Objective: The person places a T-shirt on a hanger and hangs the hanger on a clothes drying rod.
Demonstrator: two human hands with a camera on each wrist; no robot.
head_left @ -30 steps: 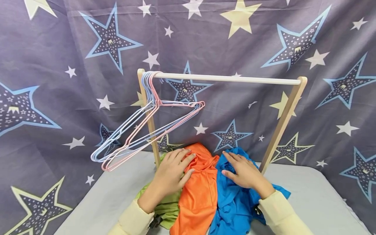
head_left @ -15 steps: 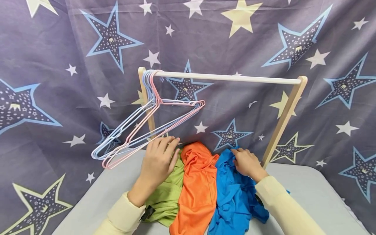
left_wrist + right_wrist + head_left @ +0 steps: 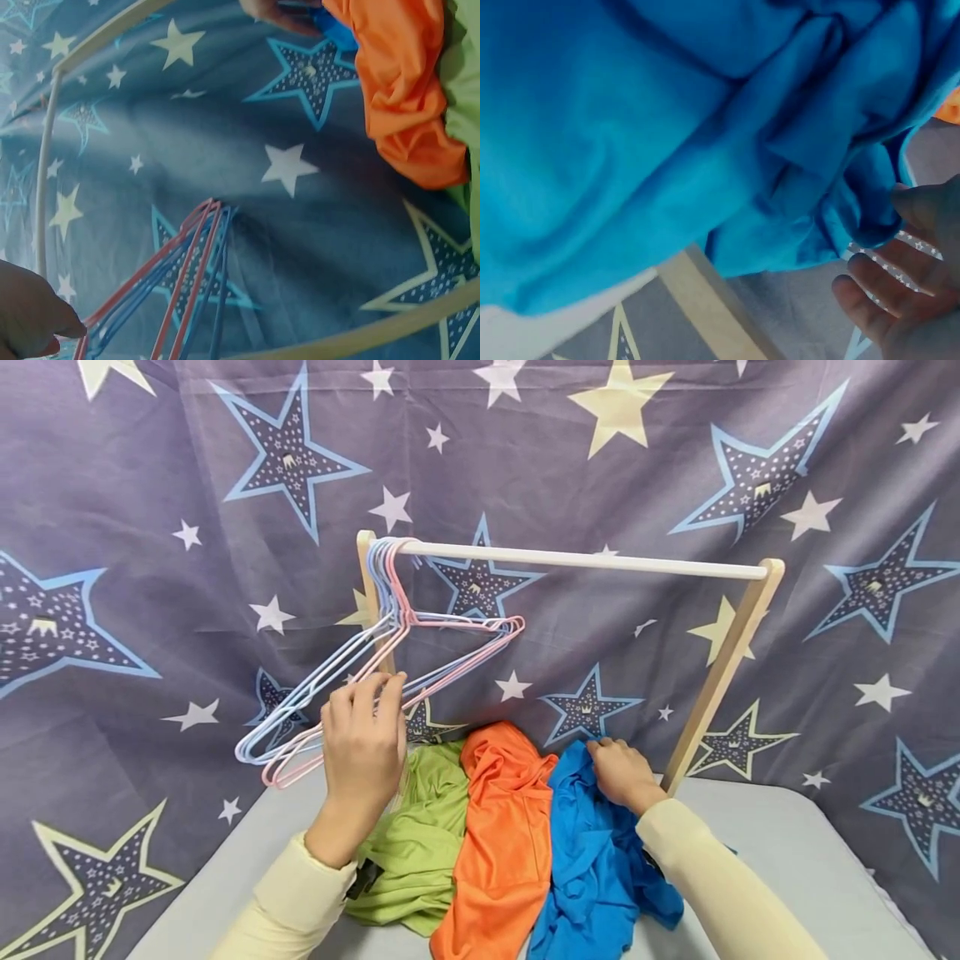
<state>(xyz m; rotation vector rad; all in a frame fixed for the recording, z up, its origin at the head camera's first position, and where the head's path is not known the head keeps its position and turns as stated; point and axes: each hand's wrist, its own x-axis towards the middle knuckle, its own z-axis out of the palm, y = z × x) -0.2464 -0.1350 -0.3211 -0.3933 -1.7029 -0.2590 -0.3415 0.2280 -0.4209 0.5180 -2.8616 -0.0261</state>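
Note:
My left hand (image 3: 360, 752) is raised in front of the lower part of several pink, blue and white hangers (image 3: 407, 620), its fingers loosely extended. In the left wrist view that hand (image 3: 34, 311) is close to the hanger wires (image 3: 214, 206); contact is unclear. My right hand (image 3: 626, 777) is at the top of a crumpled blue cloth (image 3: 588, 860). In the right wrist view the thumb of this hand (image 3: 922, 285) touches the edge of the blue cloth (image 3: 667, 150), its other fingers spread apart. An orange cloth (image 3: 502, 852) and a green cloth (image 3: 420, 860) lie alongside.
A white rail (image 3: 585, 557) runs between wooden posts; the right post (image 3: 716, 693) stands just beyond my right hand. The hangers hang at the rail's left end. Beneath the cloths is a light grey surface (image 3: 772, 843), with a star-patterned curtain (image 3: 570, 485) behind.
My left hand has moved left and up, off the orange and green cloths, to the hangers. My right hand has shifted slightly right, with its fingers drawn in at the blue cloth's top.

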